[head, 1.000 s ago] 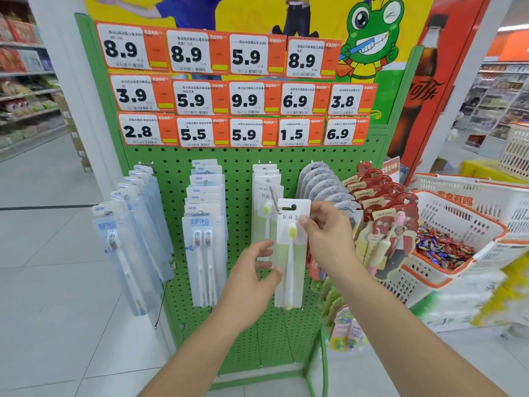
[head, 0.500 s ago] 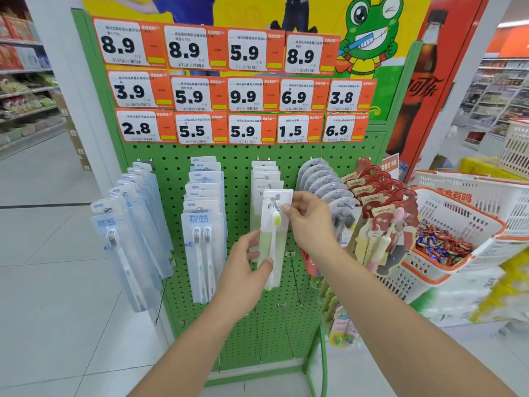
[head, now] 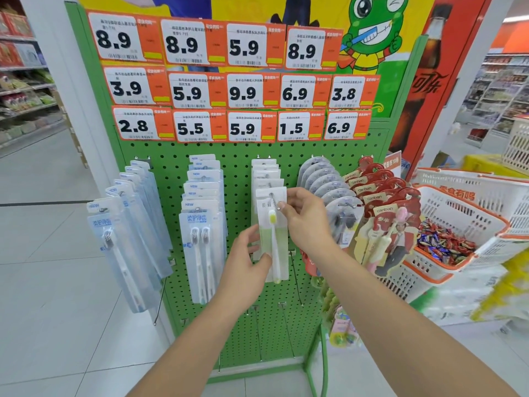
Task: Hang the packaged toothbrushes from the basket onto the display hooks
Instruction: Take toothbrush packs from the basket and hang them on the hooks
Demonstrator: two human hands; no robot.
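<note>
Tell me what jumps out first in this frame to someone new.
Centre frame, both hands work one green-and-white toothbrush pack onto a hook of the green pegboard: the right hand pinches its top, the left hand holds its lower edge. Above runs a block of orange price tags, with a cartoon frog at upper right.

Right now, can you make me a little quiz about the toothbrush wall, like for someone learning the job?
1. True or false: the right hand pinches the top of the green toothbrush pack at the hook.
2. Which hand holds the pack's lower part? A left hand, B right hand.
3. What fills the white basket beside the green pegboard?

Key: 1 true. 2 A. 3 wrapped sweets.
</note>
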